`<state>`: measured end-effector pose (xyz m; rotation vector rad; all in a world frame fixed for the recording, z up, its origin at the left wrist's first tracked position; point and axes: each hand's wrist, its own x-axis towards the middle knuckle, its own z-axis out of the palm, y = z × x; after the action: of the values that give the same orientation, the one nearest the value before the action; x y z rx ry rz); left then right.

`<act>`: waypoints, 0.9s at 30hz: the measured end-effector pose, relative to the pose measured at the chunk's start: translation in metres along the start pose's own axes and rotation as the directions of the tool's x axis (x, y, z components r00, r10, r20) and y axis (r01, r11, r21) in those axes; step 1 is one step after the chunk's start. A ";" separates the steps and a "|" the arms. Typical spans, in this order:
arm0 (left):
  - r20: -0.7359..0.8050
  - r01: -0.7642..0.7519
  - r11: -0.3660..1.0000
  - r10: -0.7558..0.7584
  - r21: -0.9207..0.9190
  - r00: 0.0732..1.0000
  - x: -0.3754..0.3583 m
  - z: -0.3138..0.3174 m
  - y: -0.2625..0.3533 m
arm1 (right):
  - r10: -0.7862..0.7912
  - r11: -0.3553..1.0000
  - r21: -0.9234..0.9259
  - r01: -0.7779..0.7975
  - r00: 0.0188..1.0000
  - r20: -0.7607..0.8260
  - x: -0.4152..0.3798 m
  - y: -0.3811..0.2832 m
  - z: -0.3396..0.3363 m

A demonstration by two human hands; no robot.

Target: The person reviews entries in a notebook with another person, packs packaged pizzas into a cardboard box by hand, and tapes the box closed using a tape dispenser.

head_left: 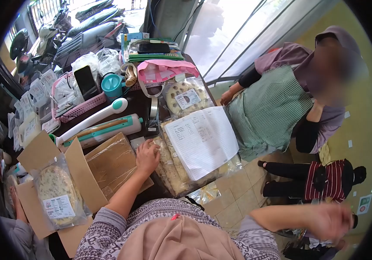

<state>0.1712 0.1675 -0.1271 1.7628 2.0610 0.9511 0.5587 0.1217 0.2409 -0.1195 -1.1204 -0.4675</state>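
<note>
**packfan22:** So where's the wearer at here? The left hand (147,157) lies flat, fingers loosely spread, on the near end of a stack of clear plastic bags of pale flat crackers (170,171) at the table edge. It's pressing or steadying, not gripping anything. A white printed paper sheet (203,141) lies on top of that stack, just beside the hand.

**tapegun_tom:** And the right hand (329,221)? It's swung out over the tiled floor, well away from the table, and blurred. Can't tell if the fingers are open or curled, or whether it has hold of anything.

**packfan22:** Looks like the packing stage to me. There's an open brown cardboard box (42,158) on the left with one labelled clear bag holding a round flatbread (58,193) lying in it, and a flat brown cardboard sheet (112,162) touching the hand's wrist side.

**tapegun_tom:** Agreed. I'd guess the next move needs a proper grip on one bag, sliding it out without dragging the paper off.
</note>
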 end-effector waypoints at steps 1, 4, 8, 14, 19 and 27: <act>-0.003 -0.002 1.000 0.002 -0.002 1.000 -0.002 0.001 -0.001 | -0.252 0.956 0.143 0.257 0.966 -0.051 0.050 -0.002 -0.046; -0.017 -0.014 1.000 0.014 -0.015 1.000 -0.002 -0.001 -0.001 | -0.418 0.907 -0.063 0.417 0.908 0.000 0.042 -0.035 0.010; -0.035 -0.034 0.999 0.033 -0.025 0.999 -0.004 -0.003 -0.001 | -0.548 0.785 -0.274 0.556 0.829 0.111 0.029 -0.053 0.032; -0.033 -0.032 0.999 0.031 -0.026 0.999 -0.004 -0.006 0.001 | -0.565 0.750 -0.306 0.586 0.809 0.164 0.023 -0.047 0.030; -0.041 -0.035 0.999 0.033 -0.034 0.999 -0.002 -0.009 0.003 | -0.318 0.880 -0.320 0.351 0.936 0.150 -0.018 -0.013 0.020; -0.068 -0.025 0.999 0.022 -0.043 0.997 -0.006 -0.003 -0.002 | 0.578 0.650 -0.715 -0.259 -0.442 0.686 -0.321 0.006 0.069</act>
<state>0.1689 0.1611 -0.1272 1.7593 2.0478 1.0680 0.3909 0.2456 -0.0125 -1.4462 -2.4566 0.5973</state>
